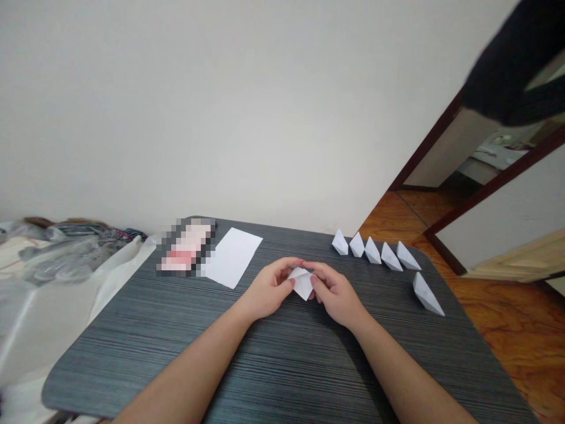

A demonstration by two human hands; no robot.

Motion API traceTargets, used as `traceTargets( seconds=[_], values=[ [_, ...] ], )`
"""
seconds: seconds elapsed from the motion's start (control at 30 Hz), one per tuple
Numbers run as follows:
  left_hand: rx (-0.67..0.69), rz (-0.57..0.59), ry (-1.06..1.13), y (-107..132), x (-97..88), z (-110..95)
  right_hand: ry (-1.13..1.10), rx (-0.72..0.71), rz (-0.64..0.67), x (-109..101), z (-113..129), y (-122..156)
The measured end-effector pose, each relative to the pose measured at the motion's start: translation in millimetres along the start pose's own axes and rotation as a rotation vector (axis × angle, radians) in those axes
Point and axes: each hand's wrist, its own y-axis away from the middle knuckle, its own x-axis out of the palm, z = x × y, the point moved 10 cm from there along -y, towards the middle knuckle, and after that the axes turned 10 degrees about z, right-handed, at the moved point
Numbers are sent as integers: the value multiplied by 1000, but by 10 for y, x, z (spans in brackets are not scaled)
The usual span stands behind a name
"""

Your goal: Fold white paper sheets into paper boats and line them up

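Observation:
My left hand (270, 287) and my right hand (336, 292) meet above the middle of a dark striped table (185, 347). Both pinch a small folded piece of white paper (302, 280) between fingers and thumbs. The paper is a pointed shape, partly hidden by my fingers. A flat white sheet (233, 256) lies on the table to the left of my hands. Several folded white paper boats (373, 250) stand in a row at the table's far right, and one more paper boat (426, 293) stands apart nearer the right edge.
A blurred pink and white object (188, 246) lies beside the flat sheet. Clear plastic bags and cloth (66, 253) are heaped on a white surface left of the table. At the right are an orange wooden floor (507, 318) and a dark-framed doorway (485, 171).

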Motion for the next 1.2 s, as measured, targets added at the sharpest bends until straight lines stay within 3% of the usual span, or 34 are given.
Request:
traceTargets(
  seconds=[0.2,0.4,0.57,0.77,1.0,1.2],
  values=[
    [-31,-90,155,0,-117,73,-67,-49,-38,-43,4,7],
    [-127,-24,397,7,-41,269,17,-153,-63,-95,141,39],
    [-177,35,230,-3,23,291,78,-173,22,-8,173,39],
    [-166,8,117,-5,-21,264,-168,-62,-61,-73,-60,38],
    [-179,13,47,-5,-10,225,10,117,-20,-45,-191,0],
    [-201,12,41,-14,-11,264,-50,146,-13,-24,-259,0]
  ],
)
